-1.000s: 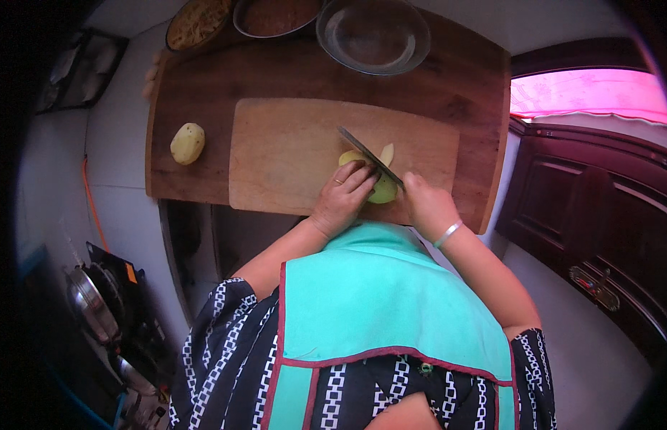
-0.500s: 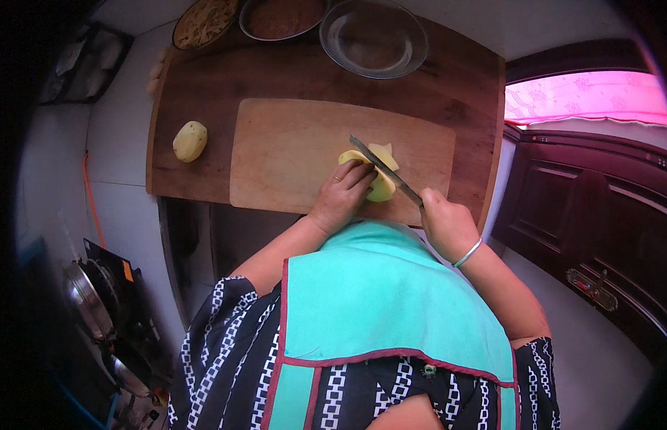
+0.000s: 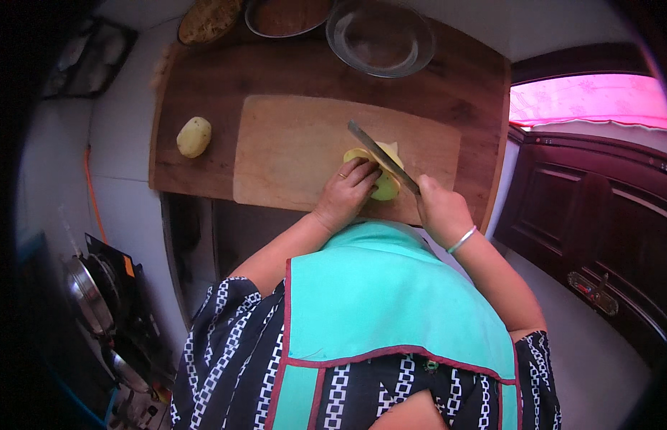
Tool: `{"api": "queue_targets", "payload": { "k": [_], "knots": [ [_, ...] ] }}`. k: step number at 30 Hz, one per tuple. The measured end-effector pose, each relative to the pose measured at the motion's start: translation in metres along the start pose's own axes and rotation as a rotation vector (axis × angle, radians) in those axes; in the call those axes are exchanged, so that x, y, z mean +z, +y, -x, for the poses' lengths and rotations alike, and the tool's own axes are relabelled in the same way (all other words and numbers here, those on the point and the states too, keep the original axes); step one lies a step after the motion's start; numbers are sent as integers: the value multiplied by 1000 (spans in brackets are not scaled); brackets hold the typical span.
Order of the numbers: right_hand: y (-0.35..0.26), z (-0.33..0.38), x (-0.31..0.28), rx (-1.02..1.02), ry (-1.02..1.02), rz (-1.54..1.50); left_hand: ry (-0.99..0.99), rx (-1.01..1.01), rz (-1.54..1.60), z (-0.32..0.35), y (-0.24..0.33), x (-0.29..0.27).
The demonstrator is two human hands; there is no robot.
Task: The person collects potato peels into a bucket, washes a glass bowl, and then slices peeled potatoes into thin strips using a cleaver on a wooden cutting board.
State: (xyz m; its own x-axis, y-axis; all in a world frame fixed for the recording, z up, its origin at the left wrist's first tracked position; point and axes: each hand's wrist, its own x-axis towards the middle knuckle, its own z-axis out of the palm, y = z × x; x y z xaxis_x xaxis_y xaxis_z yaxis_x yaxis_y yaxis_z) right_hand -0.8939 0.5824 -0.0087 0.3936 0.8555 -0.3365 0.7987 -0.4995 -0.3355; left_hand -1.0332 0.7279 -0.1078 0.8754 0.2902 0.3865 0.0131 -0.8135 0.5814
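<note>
My left hand [image 3: 351, 188] is closed over a peeled potato [image 3: 386, 189], its fingertips curled on top and pressing it to the wooden cutting board [image 3: 290, 150]. In my right hand [image 3: 444, 208] is the handle of a kitchen knife [image 3: 380, 154]. The blade slants up and to the left, passing just right of my left fingertips, at the potato. Pale cut slices [image 3: 393, 149] lie beyond the blade, partly hidden by it. Part of the potato is covered by my left fingers. A second peeled potato [image 3: 194, 137] rests on the table, left of the board.
Along the far edge of the wooden table [image 3: 204, 86] stand a clear glass bowl [image 3: 380, 68], a metal bowl with reddish-brown contents [image 3: 287, 32] and a dish of shredded food [image 3: 204, 25]. A dark cabinet door [image 3: 577, 215] is at the right; pans [image 3: 89, 294] stand at the lower left.
The knife blade is raised slightly and shows more of its flat side. My right hand is a little higher. The whole view has shifted slightly; my left hand stays on the potato.
</note>
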Motion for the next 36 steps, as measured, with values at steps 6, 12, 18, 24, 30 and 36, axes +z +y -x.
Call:
{"api": "queue_targets", "payload": {
  "k": [6,12,18,24,30,36],
  "knots": [
    [1,15,-20,-18,-89,34,10,-5,-19,0,-1,1],
    [16,-23,45,74,-73,-22,7,5,-47,-1,3,2],
    [10,-6,26,-63,97,-111,21,-25,-15,4,0,6],
    [-5,15,-23,16,-139,48,6,-27,-11,-2,0,-1],
    [2,-15,15,66,-121,-3,9,-24,-42,-1,3,0],
    [26,-17,46,-77,156,-217,14,-24,6,-2,3,-2]
  ]
}}
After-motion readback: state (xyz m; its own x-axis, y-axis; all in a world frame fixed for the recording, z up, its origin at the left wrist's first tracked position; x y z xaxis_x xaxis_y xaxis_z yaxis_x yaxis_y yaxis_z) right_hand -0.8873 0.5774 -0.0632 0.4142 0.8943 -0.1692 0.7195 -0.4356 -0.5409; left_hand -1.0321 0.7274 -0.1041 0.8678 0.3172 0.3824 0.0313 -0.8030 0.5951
